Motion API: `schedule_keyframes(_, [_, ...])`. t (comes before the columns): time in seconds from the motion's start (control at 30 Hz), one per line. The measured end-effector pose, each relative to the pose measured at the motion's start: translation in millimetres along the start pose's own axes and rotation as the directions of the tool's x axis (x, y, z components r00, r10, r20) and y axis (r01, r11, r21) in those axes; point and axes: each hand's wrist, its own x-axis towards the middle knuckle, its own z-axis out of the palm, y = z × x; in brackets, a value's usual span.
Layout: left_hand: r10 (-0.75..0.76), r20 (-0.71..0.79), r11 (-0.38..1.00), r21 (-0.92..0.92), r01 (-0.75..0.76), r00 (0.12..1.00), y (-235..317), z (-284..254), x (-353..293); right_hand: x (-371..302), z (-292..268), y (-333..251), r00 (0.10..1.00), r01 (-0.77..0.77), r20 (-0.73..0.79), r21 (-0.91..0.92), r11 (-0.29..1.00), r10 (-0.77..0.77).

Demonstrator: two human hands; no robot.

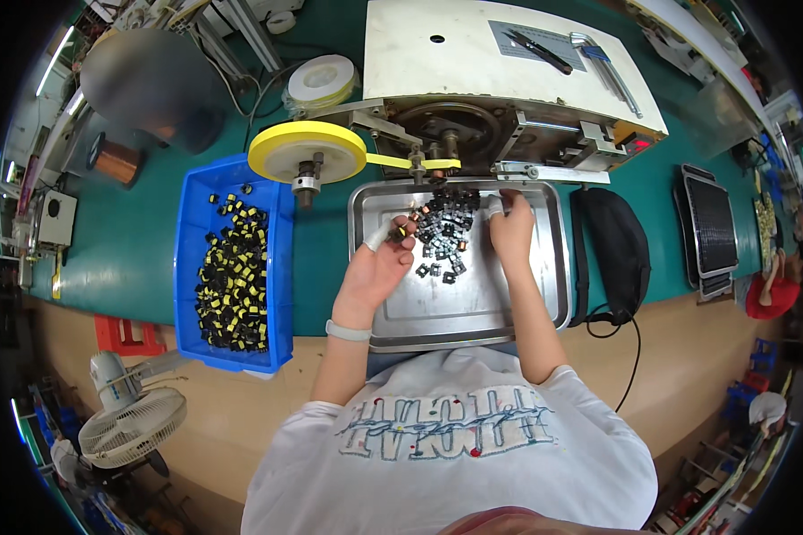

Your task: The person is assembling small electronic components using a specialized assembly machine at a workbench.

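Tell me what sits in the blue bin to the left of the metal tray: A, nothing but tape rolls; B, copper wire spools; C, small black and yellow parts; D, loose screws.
C: the blue bin holds a heap of small black and yellow parts, lying left of the metal tray where both hands work.

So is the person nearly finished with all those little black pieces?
Probably not. Many yellow-taped pieces fill the blue bin, so those look done. The left hand holds one small piece by the pile of black pieces in the steel tray, and the right hand reaches toward the taping machine. That pile looks left to do.
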Motion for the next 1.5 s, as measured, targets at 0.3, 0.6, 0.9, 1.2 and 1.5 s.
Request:
schedule_keyframes(0.3, [-0.015, 0.065, 0.992, 0.125, 0.007, 0.998, 1, 22, 39, 10, 34, 20, 0.957, -0.147, 0.260, 0.066, 0.987, 0.125])
schedule_keyframes(0.6, [-0.059, 0.072, 0.992, 0.119, 0.050, 0.996, -7, 41, 70, 14, -6, -5, 0.906, -0.338, 0.308, 0.122, 0.933, 0.288])
schedule_keyframes(0.9, [-0.138, 0.256, 0.990, -0.007, 0.144, 0.957, -6, 42, 65, -12, -25, -28, 0.930, -0.302, 0.341, 0.494, 0.815, 0.139])
schedule_keyframes(1.2, [-0.032, 0.182, 0.993, -0.103, 0.051, 0.983, 8, 13, 3, -13, -15, -71, 0.924, -0.306, 0.378, 0.638, 0.706, 0.059])
schedule_keyframes(1.5, [0.077, 0.101, 0.967, 0.236, -0.099, 0.992, 9, 21, 43, -13, 3, -90, 0.952, -0.282, 0.289, 0.694, 0.662, 0.102])
